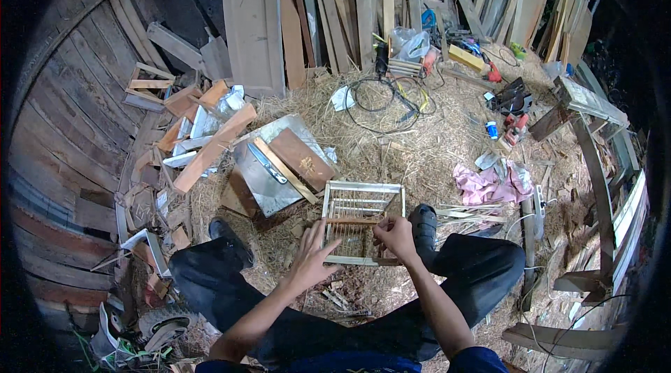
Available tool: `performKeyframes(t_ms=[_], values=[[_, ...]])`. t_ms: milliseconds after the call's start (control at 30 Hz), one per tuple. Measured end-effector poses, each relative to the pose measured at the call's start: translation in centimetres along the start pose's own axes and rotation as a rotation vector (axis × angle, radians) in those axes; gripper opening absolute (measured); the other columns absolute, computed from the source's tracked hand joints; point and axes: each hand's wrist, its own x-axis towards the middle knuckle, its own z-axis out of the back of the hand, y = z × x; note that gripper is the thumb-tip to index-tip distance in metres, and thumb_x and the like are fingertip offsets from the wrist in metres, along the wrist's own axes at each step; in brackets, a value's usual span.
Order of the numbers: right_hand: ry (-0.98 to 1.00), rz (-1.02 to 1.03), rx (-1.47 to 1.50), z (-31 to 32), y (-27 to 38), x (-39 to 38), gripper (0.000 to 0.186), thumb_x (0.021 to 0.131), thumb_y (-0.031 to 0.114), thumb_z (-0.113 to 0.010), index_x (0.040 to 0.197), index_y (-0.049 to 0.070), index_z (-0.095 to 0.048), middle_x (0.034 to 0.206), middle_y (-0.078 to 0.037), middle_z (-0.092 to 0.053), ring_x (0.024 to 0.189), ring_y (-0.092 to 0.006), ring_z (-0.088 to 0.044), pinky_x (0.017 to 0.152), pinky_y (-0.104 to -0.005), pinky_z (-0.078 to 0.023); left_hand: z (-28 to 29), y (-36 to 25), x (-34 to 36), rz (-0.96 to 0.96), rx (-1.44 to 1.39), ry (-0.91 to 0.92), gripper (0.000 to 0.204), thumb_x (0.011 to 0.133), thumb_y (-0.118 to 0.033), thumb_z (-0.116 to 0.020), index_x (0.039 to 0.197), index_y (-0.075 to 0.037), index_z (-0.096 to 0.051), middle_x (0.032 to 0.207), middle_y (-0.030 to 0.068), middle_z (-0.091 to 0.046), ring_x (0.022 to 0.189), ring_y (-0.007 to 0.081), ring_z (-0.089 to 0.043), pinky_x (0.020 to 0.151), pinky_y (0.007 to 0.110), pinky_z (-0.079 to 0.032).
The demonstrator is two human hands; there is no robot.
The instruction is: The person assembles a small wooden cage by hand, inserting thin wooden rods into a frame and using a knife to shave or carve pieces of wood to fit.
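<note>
A small cage-like wooden frame (363,261) with thin bars stands on the ground between my legs. Across its middle runs a narrow brown wooden strip (351,220). My left hand (312,258) lies against the frame's left side, thumb spread away from stretched fingers, with the fingertips near the strip's left end. At the right side, my right hand (395,237) is closed in a pinch by the strip's right end. Whatever is between those fingertips is too small to make out.
Beyond the frame, a metal-topped board (262,188) carries a knife (267,163), a wooden slat (285,170) and a brown plank (302,158). Offcuts lie left. A pink cloth (493,183), cables (377,104) and power tools (516,128) lie on the shaving-covered ground. Planks (335,17) lean behind.
</note>
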Motion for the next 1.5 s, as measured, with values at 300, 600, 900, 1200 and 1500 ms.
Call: performKeyframes(t_ms=[300, 600, 900, 1200, 1500], values=[[-0.052, 0.142, -0.220, -0.8, 3.3, -0.7, 0.052, 0.075, 0.009, -0.076, 0.119, -0.002, -0.052, 0.070, -0.018, -0.066, 0.062, -0.0322, -0.068, 0.060, -0.0421, -0.054, -1.8, 2.2, 3.7, -0.161, -0.017, 0.040, 0.078, 0.088, -0.043, -0.073, 0.150, -0.009, -0.042, 0.163, 0.0244, -0.019, 0.151, 0.0401, -0.019, 0.123, 0.054, -0.017], [0.069, 0.294, -0.278, -0.5, 4.3, -0.6, 0.068, 0.081, 0.008, -0.072, 0.139, 0.002, -0.036, 0.075, -0.017, -0.068, 0.069, -0.0374, -0.069, 0.063, -0.0457, -0.054, -3.5, 3.8, 4.9, -0.192, 0.018, 0.010, 0.065, 0.098, -0.034, -0.061, 0.154, -0.012, -0.036, 0.159, 0.0231, -0.030, 0.148, 0.0386, -0.027, 0.121, 0.055, -0.022], [0.118, 0.333, -0.418, -1.1, 3.7, -0.3, 0.056, 0.089, 0.013, -0.064, 0.138, 0.003, -0.039, 0.080, -0.021, -0.069, 0.076, -0.0430, -0.067, 0.067, -0.0527, -0.053, -3.4, 3.0, 5.1, -0.173, 0.031, 0.020, 0.068, 0.098, -0.039, -0.060, 0.156, -0.015, -0.033, 0.160, 0.0231, -0.027, 0.150, 0.0387, -0.024, 0.122, 0.055, -0.018], [0.167, 0.178, -0.308, -0.9, 4.5, -0.6, 0.059, 0.085, 0.012, -0.070, 0.138, -0.001, -0.047, 0.086, -0.025, -0.069, 0.079, -0.0439, -0.068, 0.073, -0.0517, -0.054, -2.9, 0.6, 4.9, -0.133, 0.117, 0.040, 0.124, 0.069, -0.081, -0.068, 0.156, -0.002, -0.027, 0.158, 0.0370, -0.016, 0.151, 0.0482, -0.009, 0.119, 0.065, -0.002], [0.099, 0.294, -0.240, -1.4, 4.7, 0.0, 0.045, 0.086, 0.011, -0.071, 0.127, -0.003, -0.056, 0.069, -0.020, -0.067, 0.066, -0.0299, -0.070, 0.061, -0.0422, -0.052, -3.2, 0.5, 4.9, -0.111, 0.109, 0.057, 0.130, 0.067, -0.075, -0.075, 0.158, 0.000, -0.020, 0.158, 0.0391, -0.008, 0.151, 0.0496, -0.003, 0.119, 0.066, -0.001]])
